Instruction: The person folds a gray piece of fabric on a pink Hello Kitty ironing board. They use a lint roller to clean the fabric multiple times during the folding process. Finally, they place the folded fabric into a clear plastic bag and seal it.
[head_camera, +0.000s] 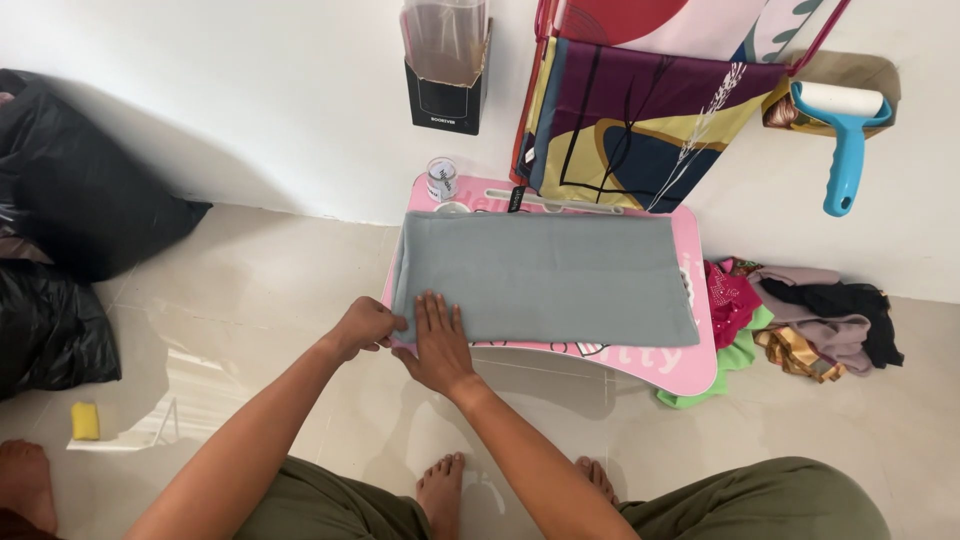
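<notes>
A grey cloth (545, 277), folded into a long rectangle, lies flat across the pink surface (700, 365), covering most of it. The right hand (437, 342) rests open, palm down and fingers spread, on the cloth's near left corner. The left hand (365, 326) is curled closed around the cloth's left edge, just beside the right. A small clear jar (441, 179) stands at the surface's far left corner. A heap of clothes (810, 320) lies on the floor off the right edge.

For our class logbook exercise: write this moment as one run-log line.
left hand: grips near-left edge of grey cloth | right hand: flat on cloth | cloth: folded, on pink lap table | nearby: clothes pile on floor
</notes>
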